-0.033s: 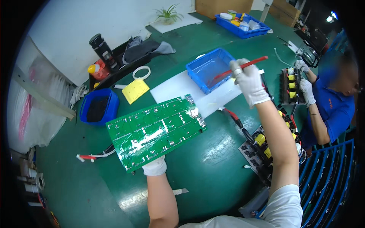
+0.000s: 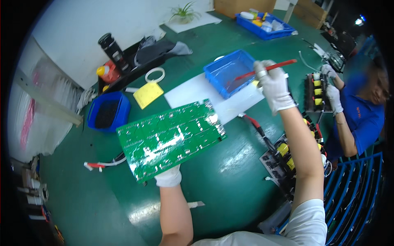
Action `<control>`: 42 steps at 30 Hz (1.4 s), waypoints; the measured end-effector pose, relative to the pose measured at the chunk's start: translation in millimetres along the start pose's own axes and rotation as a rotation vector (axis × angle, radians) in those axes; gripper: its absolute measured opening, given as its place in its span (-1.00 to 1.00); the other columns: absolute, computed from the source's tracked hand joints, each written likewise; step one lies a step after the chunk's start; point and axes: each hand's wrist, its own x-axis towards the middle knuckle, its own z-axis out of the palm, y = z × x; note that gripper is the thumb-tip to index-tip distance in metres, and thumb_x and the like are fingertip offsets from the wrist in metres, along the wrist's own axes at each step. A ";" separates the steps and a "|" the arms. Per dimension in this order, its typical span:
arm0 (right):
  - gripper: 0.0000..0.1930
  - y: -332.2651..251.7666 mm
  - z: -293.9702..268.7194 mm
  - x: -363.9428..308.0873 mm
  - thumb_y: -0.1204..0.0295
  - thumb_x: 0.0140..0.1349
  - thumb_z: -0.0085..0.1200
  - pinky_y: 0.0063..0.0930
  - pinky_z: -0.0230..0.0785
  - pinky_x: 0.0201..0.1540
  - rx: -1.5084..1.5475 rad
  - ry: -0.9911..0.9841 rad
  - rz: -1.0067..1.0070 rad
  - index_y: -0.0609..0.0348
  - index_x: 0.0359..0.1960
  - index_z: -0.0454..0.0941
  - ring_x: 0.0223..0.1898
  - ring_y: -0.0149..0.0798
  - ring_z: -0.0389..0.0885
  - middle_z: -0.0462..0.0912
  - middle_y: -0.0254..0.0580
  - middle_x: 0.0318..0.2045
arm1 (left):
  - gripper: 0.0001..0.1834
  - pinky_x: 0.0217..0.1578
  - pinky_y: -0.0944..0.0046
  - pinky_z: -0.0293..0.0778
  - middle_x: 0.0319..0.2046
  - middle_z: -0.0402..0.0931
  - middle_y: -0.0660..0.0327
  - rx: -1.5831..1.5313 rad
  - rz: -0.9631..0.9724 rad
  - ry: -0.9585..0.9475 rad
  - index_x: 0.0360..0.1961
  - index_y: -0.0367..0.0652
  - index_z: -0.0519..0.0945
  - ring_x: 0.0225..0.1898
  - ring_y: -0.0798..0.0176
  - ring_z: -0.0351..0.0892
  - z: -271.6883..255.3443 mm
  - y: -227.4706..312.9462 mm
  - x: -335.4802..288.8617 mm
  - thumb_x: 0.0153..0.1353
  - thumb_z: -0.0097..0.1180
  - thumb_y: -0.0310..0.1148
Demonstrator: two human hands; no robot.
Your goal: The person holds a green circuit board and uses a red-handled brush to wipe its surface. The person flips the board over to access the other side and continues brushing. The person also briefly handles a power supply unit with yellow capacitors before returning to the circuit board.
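My left hand [image 2: 169, 177], in a white glove, holds a large green circuit board [image 2: 170, 139] from its near edge. Its fingers are hidden behind the board, which is tilted with its soldered face up and spans the middle of the view. Over to the right, my gloved right hand [image 2: 274, 85] grips a slim red stick [image 2: 283, 64], shaped like a brush handle. The stick's lower end reaches over a shallow blue basin [image 2: 215, 83], which stands on a white sheet [image 2: 184, 93]. I cannot make out the tip clearly.
A blue tub of dark bits [image 2: 92, 122], a yellow card [image 2: 148, 95] and a tape roll [image 2: 155, 75] stand left. Wired boards with yellow parts [image 2: 283, 149] lie under my right forearm. A blue-shirted co-worker [image 2: 361, 117] handles another board [image 2: 310, 93]. A blade [image 2: 196, 204] lies near.
The surroundings sit slightly higher and farther right in the picture. My right hand and the red stick have shifted a little to the right. Both hands keep their holds.
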 end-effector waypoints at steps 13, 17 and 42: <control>-0.71 49.2 -36.5 -2.3 0.24 0.23 0.09 -0.73 0.34 -0.55 0.400 0.291 0.439 0.27 -0.28 0.46 -0.54 -0.40 0.55 0.55 -0.15 -0.52 | -0.35 0.17 -0.12 0.18 0.24 0.15 0.13 -0.152 -0.065 -0.021 0.27 -0.03 0.14 0.23 0.02 0.18 -39.5 -1.9 -7.2 0.29 -0.34 0.13; -0.71 65.9 -41.2 -7.0 0.26 0.27 0.03 -0.67 0.40 -0.51 0.447 0.134 0.439 0.28 -0.19 0.41 -0.46 -0.31 0.59 0.59 -0.01 -0.37 | -0.37 0.17 -0.14 0.15 0.24 0.15 0.17 -0.087 -0.055 -0.052 0.26 0.00 0.12 0.22 0.05 0.18 -41.3 0.3 -6.7 0.28 -0.30 0.12; -0.71 94.0 -36.8 -9.7 0.17 0.26 0.02 -0.55 0.51 -0.47 0.901 0.337 0.538 0.14 -0.37 0.37 -0.57 -0.32 0.51 0.51 -0.20 -0.55 | -0.29 0.26 -0.13 -0.02 0.35 -0.05 0.16 -0.162 -0.021 -0.159 0.34 0.01 0.04 0.32 0.03 0.02 -46.1 -4.5 -3.9 0.29 -0.45 0.19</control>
